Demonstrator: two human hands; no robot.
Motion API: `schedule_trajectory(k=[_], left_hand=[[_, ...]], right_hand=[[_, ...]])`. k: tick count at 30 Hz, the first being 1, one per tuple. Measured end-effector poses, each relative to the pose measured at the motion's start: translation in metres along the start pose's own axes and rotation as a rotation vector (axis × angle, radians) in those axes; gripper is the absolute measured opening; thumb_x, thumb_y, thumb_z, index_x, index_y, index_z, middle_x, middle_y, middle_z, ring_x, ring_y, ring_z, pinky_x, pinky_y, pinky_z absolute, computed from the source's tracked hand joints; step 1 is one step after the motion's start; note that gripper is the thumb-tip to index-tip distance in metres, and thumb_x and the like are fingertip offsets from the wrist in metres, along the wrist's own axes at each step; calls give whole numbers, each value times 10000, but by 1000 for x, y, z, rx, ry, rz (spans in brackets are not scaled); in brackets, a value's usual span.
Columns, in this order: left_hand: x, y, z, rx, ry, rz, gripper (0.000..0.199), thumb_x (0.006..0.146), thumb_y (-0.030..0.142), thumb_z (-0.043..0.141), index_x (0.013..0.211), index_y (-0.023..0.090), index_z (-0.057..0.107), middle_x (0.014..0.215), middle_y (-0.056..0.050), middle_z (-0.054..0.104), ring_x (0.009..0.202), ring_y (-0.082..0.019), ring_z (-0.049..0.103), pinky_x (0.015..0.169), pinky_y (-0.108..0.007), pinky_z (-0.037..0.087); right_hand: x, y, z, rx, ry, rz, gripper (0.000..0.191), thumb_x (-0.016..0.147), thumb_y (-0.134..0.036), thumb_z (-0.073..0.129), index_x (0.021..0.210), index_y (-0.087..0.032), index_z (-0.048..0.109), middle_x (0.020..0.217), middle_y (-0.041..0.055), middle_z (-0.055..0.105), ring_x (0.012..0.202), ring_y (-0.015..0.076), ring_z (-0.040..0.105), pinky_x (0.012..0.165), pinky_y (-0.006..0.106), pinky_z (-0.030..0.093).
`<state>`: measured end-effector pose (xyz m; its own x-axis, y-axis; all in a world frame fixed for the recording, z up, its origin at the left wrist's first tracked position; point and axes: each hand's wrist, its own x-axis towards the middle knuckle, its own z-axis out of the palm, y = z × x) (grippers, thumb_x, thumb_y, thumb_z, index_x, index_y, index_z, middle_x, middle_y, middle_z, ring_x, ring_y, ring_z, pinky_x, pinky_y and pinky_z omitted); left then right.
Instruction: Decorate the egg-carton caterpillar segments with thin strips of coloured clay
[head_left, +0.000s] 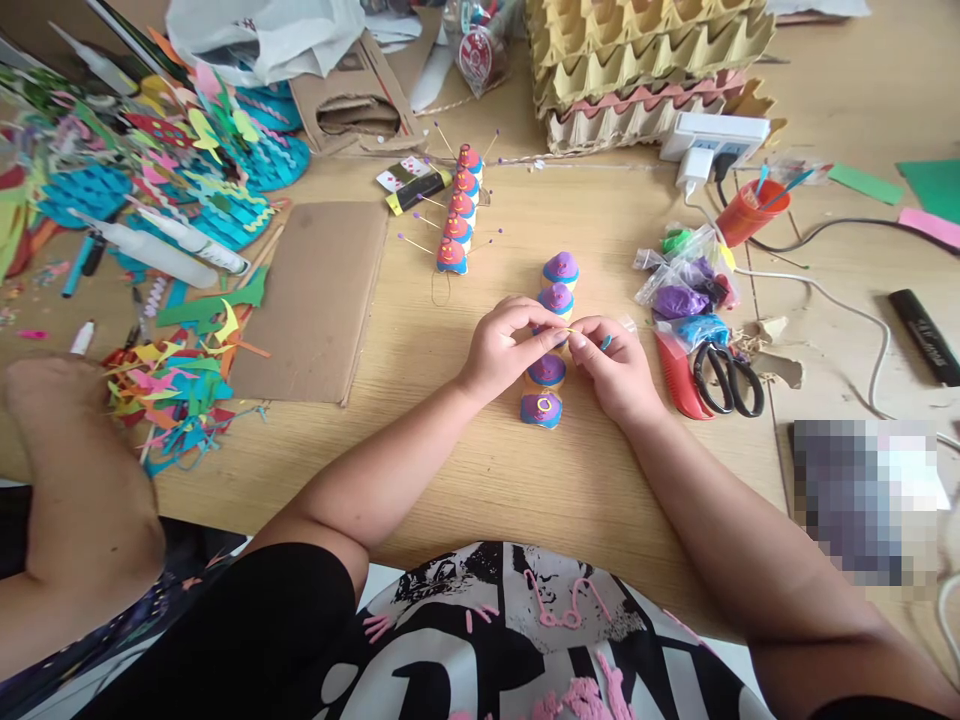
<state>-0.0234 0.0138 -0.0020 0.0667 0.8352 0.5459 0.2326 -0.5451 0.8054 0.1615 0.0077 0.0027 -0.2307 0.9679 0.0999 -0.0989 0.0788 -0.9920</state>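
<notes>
Both hands meet over a row of egg-carton cups covered in purple and blue (546, 371). My left hand (517, 345) pinches the left end of a thin yellow strand (571, 330). Its other end is between the fingertips of my right hand (611, 365), where a small blue piece (606, 342) also shows. The nearest cup bears a yellow ring (544, 405). Part of the row is hidden under the fingers. Farther back stands a finished-looking red and blue row (458, 215) with faces and purple-tipped sticks.
Scissors (727, 380), bagged clay (686, 285) and an orange cup (752, 212) lie right. Egg trays (645, 60) and a power strip (716, 133) are behind. Cardboard (307, 300), paper scraps (180, 385) and another person's arm (71, 490) are left.
</notes>
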Motion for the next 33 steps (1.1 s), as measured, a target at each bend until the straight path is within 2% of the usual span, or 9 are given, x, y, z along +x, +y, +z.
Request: schedule_trajectory(k=[7,15,19,22,29,33], left_hand=[[1,0,0,-40,21,-31,213,943,441,823,907,232,817,894,-19,797,859,-139,696,822,-284,555],[2,3,0,-74,32,-54,263,946,475,814,854,228,798,851,-8,788,828,-133,689,788,-285,527],[0,2,-1,-129,26,-131,355,953,579,771,991,228,811,968,-33,816,875,-146,707,833,-303,546],[-1,-1,-1,-189,23,-163,438,941,630,761,1126,234,798,963,-30,809,868,-145,714,854,-307,556],[-4,-5,1,-182,-79,-113,491,849,537,898,1240,265,779,1014,-36,814,969,-170,733,961,-337,551],[-4,-3,-2,-147,-116,-96,541,819,584,904,1234,254,799,1023,-51,802,979,-185,706,962,-341,557]], right_hand=[[-1,-4,2,44,11,17,485,852,-671,825,794,-215,670,663,-36,538,590,106,388,589,284,336],[0,0,2,37,21,-2,525,873,-682,796,689,-212,650,682,-9,583,608,113,410,593,289,348],[0,1,2,21,33,-1,539,890,-702,766,684,-214,670,662,-7,565,605,118,412,574,292,332],[0,4,0,39,38,2,521,906,-683,761,694,-215,679,665,-9,560,594,114,400,559,291,310],[0,4,0,121,63,50,554,880,-684,792,654,-207,622,642,-21,527,548,94,337,534,290,260],[0,0,1,128,69,70,585,850,-717,800,649,-206,600,627,-26,502,542,93,319,523,290,237]])
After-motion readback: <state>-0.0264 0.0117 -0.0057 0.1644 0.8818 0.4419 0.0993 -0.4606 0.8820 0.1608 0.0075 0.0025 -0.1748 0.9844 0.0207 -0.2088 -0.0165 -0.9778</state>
